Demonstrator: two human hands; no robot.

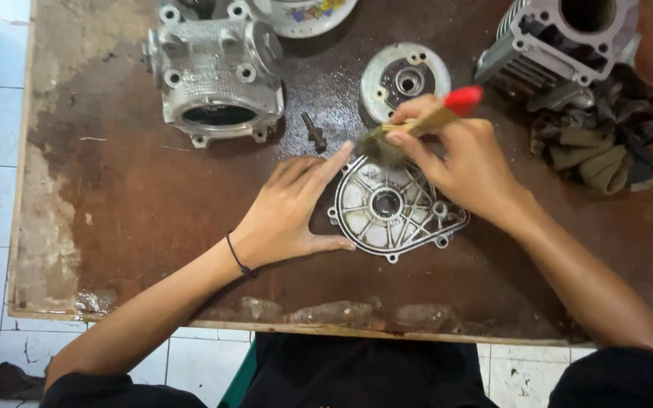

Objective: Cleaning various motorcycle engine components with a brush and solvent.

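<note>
A round metal cover (393, 210) with ribs was laid flat on the brown table (137, 204), between the two hands. It was pressed at its left edge by the left hand (292, 208), fingers spread flat and nothing gripped. A small brush with a red handle (425, 121) was pinched in the right hand (459, 162), and its bristles were touched to the cover's top edge.

The cover could be pushed sideways if it was brushed too hard. The small bolt (314, 132), just above the left hand, could be knocked and rolled away. Dirt could be flicked onto the round disc (406, 79) above the right hand.

No packages, labels or signs were seen near the hands.
</note>
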